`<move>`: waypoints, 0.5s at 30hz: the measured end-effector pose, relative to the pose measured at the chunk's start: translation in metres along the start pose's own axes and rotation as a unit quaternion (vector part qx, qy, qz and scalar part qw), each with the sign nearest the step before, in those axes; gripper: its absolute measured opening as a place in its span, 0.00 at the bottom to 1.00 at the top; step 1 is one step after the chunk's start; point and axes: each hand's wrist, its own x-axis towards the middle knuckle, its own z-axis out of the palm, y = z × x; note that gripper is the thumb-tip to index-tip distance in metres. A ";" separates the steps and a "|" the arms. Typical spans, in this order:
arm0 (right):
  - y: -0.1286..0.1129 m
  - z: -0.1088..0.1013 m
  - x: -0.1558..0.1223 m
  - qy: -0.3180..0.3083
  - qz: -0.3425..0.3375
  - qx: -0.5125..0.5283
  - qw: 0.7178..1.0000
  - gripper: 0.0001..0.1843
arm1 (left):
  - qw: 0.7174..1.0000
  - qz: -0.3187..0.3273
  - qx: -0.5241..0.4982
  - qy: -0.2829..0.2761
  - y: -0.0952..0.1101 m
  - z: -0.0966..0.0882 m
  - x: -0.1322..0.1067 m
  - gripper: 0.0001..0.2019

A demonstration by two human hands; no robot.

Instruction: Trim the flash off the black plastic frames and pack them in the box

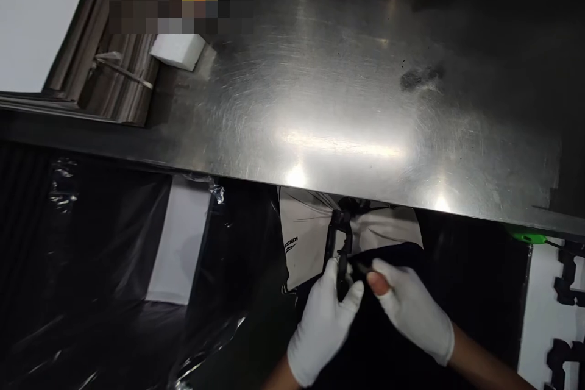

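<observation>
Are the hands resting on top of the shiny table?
No, the left hand and right hand are below the table edge, the left gripping a black part.

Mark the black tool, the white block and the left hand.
black tool (341, 265): head view, its shaft.
white block (179, 46): head view, top face.
left hand (322, 323): head view, back of glove.

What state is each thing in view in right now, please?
left hand: gloved, closed on the black part
right hand: gloved, one fingertip bare, touching the part
black part: held upright below the table edge
steel table: scratched, with a dark smudge
white foam block: lying flat on the table
</observation>
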 end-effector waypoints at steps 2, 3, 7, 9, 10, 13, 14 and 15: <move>0.006 -0.012 -0.008 0.049 -0.037 0.033 0.998 0.32 | 1.000 0.005 0.019 -0.002 -0.004 -0.012 -0.003 0.28; 0.009 -0.016 -0.011 0.063 -0.046 0.039 0.996 0.32 | 0.999 0.010 0.044 0.000 -0.005 -0.016 -0.003 0.29; 0.013 -0.012 -0.014 -0.023 -0.004 -0.053 0.998 0.31 | 0.969 0.057 0.240 0.016 -0.009 -0.014 -0.003 0.20; 0.011 -0.002 -0.012 -0.073 0.023 -0.136 0.988 0.33 | 0.937 0.084 0.334 0.054 -0.010 -0.005 -0.004 0.14; 0.009 0.002 -0.011 -0.086 0.028 -0.172 0.981 0.34 | 0.921 0.101 0.368 0.078 -0.011 0.000 -0.005 0.13; 0.004 0.011 -0.010 -0.087 0.012 -0.248 0.965 0.34 | 0.883 0.157 0.419 0.143 -0.014 0.010 -0.009 0.11; 0.002 0.011 -0.010 -0.083 0.005 -0.264 0.961 0.34 | 0.876 0.170 0.422 0.160 -0.014 0.012 -0.010 0.10; 0.001 0.011 -0.010 -0.079 -0.001 -0.276 0.958 0.34 | 0.871 0.180 0.422 0.175 -0.015 0.013 -0.011 0.10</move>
